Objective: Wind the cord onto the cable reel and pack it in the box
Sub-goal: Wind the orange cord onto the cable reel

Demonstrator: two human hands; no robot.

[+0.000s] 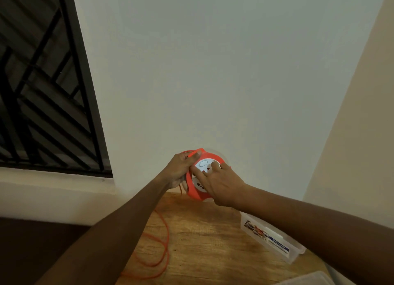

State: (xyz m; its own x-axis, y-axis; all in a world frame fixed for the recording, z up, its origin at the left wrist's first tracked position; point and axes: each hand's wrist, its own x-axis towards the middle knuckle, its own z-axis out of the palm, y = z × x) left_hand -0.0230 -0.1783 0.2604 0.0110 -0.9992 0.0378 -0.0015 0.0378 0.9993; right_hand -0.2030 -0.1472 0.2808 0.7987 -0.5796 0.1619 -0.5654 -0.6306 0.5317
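An orange cable reel [195, 192] with a white socket face is held upright in the air above the far end of a wooden table [209, 242]. My left hand [180, 170] grips its orange handle and rim from the left. My right hand [221, 186] lies over the white face, fingers pressing on it. Orange cord [165, 248] hangs from the reel's left side and lies in loose loops on the table. A clear plastic box [275, 240] with a printed label stands on the table to the right, partly hidden by my right forearm.
A pale wall rises right behind the reel. A dark window with black bars [42, 93] fills the left. A translucent lid or sheet [309, 279] shows at the bottom right edge. The table's left edge drops to a dark floor.
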